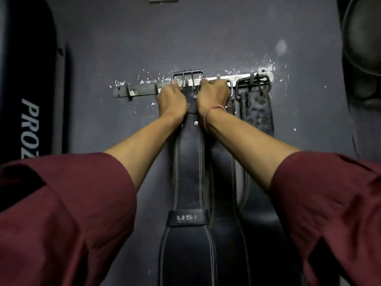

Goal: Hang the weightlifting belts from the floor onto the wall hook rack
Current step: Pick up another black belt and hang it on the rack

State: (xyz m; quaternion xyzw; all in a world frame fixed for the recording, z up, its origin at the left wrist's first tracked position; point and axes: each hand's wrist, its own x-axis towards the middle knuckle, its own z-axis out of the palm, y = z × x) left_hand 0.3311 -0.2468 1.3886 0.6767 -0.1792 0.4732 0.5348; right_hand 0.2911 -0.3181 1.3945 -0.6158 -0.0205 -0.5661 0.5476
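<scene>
A metal hook rack (142,89) is screwed to the dark grey wall. A black leather belt marked USI (188,172) hangs down from the rack's middle, its steel buckle (188,74) up at the rail. My left hand (172,101) grips the belt's top from the left and my right hand (213,93) grips it from the right, both just under the buckle. A second black belt (223,182) hangs right behind it, its top hidden by my right hand. A worn, spotted belt (257,112) hangs from the rightmost hooks by a dark buckle.
Two bare hooks (129,92) stand on the rack's left end. A tall black padded object with white lettering (31,120) leans at the left. Dark round equipment (362,48) fills the upper right corner. Paint is chipped around the rail.
</scene>
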